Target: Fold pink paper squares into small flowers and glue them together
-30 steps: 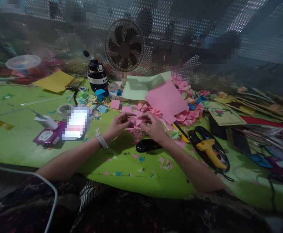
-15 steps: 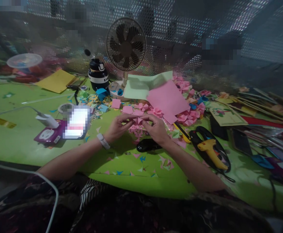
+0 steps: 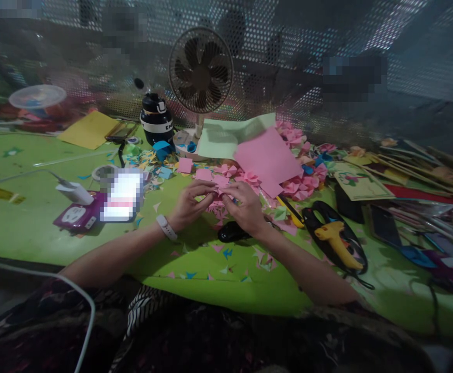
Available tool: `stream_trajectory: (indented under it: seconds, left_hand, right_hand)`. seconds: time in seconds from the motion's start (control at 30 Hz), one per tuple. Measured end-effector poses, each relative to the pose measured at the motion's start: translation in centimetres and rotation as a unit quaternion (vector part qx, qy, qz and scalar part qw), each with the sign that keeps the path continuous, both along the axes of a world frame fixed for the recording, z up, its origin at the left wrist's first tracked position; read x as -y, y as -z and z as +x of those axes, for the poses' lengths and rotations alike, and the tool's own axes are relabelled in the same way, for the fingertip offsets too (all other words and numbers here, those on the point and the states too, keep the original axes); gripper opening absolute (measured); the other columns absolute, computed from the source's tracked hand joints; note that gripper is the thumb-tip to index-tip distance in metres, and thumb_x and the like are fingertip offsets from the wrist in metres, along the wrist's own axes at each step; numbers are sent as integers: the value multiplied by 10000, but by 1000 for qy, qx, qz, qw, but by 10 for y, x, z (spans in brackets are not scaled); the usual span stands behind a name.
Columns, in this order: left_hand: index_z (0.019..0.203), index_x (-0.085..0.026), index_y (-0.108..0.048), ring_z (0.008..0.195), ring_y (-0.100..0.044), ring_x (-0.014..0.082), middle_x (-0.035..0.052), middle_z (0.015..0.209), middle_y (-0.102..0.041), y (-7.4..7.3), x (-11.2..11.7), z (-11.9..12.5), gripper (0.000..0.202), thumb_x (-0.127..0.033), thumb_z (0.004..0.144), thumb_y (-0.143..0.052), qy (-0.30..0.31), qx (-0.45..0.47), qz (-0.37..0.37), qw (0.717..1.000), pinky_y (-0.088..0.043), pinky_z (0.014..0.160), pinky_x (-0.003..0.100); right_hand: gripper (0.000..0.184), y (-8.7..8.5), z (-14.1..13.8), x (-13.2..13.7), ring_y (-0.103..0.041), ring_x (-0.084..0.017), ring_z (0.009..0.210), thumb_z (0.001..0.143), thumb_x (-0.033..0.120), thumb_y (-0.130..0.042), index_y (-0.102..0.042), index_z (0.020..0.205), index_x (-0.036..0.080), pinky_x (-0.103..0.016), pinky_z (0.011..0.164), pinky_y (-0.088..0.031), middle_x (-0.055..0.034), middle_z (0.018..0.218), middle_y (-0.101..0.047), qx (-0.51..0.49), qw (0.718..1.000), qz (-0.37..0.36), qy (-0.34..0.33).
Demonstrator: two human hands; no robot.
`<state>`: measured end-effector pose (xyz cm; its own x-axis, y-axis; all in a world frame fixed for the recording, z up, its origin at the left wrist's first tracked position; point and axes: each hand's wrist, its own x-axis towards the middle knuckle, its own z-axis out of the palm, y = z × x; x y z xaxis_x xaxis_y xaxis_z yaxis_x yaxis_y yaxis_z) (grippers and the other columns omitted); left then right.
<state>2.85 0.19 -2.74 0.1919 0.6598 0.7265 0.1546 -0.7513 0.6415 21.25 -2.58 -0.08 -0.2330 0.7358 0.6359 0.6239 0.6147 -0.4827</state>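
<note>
Both my hands meet over the middle of the green table (image 3: 32, 228). My left hand (image 3: 189, 203), with a white wristband, and my right hand (image 3: 245, 204) pinch a small folded pink paper piece (image 3: 219, 192) between their fingertips. More pink folded scraps (image 3: 215, 208) lie right under the hands. A black stapler-like tool (image 3: 232, 232) rests just below my right wrist. A large pink paper sheet (image 3: 267, 159) lies beyond my right hand, with pink paper flowers (image 3: 302, 186) around it.
A small desk fan (image 3: 200, 65) and a black bottle (image 3: 156, 120) stand behind. A phone (image 3: 122, 197) and charger (image 3: 73, 192) lie at the left. A yellow glue gun (image 3: 338, 242), scissors (image 3: 292, 212), cards and papers (image 3: 360, 181) crowd the right. Paper triangles litter the near edge.
My hands have drawn slightly closer together on the pink piece, the fingers working its fold. Nothing else on the table has moved.
</note>
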Motion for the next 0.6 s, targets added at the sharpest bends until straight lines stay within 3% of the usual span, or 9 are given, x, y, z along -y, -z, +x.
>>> stream_trajectory:
  seconds: [0.17, 0.3, 0.6]
  left_hand:
    - [913, -157, -775, 906, -731, 189, 124, 967, -770, -1, 3, 2, 132, -216, 906, -657, -21, -36, 42, 998, -611, 817, 325]
    - [1047, -146, -752, 1000, -720, 214, 147, 1072, -756, 3, 4, 3, 187, -178, 926, -613, -32, -86, 89, 992, -607, 884, 373]
    - [1087, -147, -718, 1059, -717, 227, 155, 1157, -741, 2, 8, 3, 210, -186, 972, -547, -62, -154, 113, 980, -603, 926, 408]
  right_hand:
    - [159, -6, -5, 5, -674, -218, 918, 888, 193, -575, -733, 870, 199, -360, 851, -537, -74, 926, -728, -32, 998, -61, 8]
    - [172, -10, -4, 5, -684, -217, 886, 895, 224, -555, -725, 876, 206, -354, 822, -532, -61, 924, -748, -39, 992, -116, 29]
    - [346, -11, -12, 13, -715, -219, 834, 930, 231, -483, -663, 1220, 175, -342, 803, -531, -70, 954, -774, -10, 981, -190, 45]
